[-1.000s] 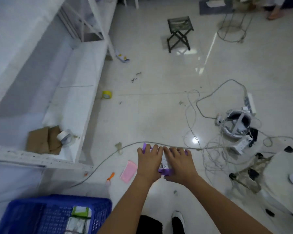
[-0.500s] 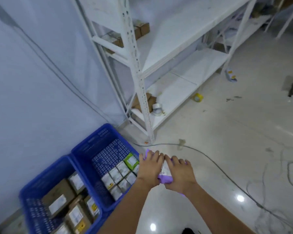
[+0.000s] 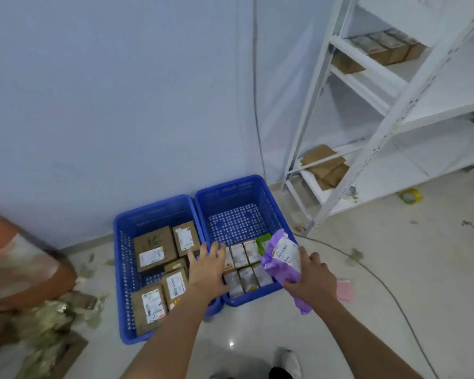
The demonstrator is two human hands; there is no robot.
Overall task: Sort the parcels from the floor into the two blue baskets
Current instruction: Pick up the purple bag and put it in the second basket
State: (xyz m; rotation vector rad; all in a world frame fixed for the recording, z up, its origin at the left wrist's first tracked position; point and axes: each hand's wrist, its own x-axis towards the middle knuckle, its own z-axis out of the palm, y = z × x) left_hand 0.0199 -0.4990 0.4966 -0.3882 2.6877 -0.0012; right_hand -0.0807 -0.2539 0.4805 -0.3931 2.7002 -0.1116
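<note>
Head view: a person stands over two blue baskets set side by side on the tiled floor against a pale wall.
Right hand point(image 3: 311, 279): fingers curled and clamped on a purple mailer parcel point(image 3: 281, 262), holding it over the near right corner of the right basket point(image 3: 230, 194).
Purple mailer parcel: soft and crumpled, white shipping label facing up, its tail hanging past the basket's near rim below the hand.
Left hand point(image 3: 209, 266): fingers spread apart and straight, palm down over the two baskets' shared rims, gripping nothing.
Left basket point(image 3: 123, 258): holds brown cardboard boxes point(image 3: 153, 248) with white labels, packed along its length.
Right basket: small pale boxes point(image 3: 244, 265) in rows at the near end with a green packet point(image 3: 263, 242) beside them; far end shows bare perforated bottom.
White shelving rack point(image 3: 367, 149): stands right of the baskets, flattened cardboard on its lowest shelf.
Floor: a grey cable point(image 3: 381, 283) runs across the tiles, a pink card point(image 3: 344, 289) lies just right of the right hand, a yellow tape roll point(image 3: 411, 196) sits near the rack.
</note>
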